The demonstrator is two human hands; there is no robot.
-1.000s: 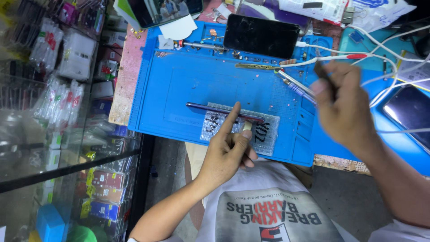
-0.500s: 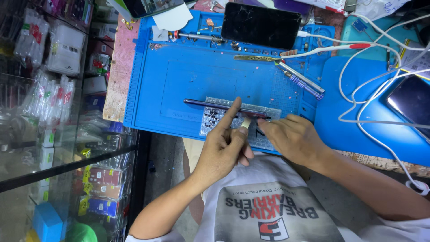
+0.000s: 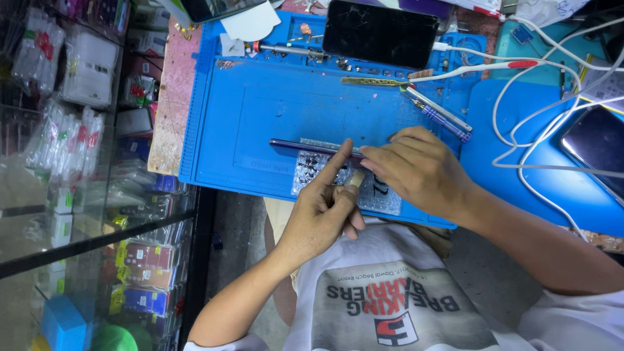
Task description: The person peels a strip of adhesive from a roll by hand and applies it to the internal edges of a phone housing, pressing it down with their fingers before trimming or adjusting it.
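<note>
Thin dark phone frame [image 3: 305, 146] standing on edge.
It rests on a clear patterned sheet [image 3: 312, 170], running leftward from beneath the right hand [image 3: 419, 172], just beyond the left hand [image 3: 325, 211] fingertip.

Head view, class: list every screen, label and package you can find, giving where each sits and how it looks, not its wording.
Black phone with dark cracked screen: flat rectangle, top of the blue work mat.
Dark glossy phone screen: far right, under white cables.
Black-and-white patterned label: mat's near edge, at the left hand fingertip.
Clear hanging packets: left, behind glass.
</note>
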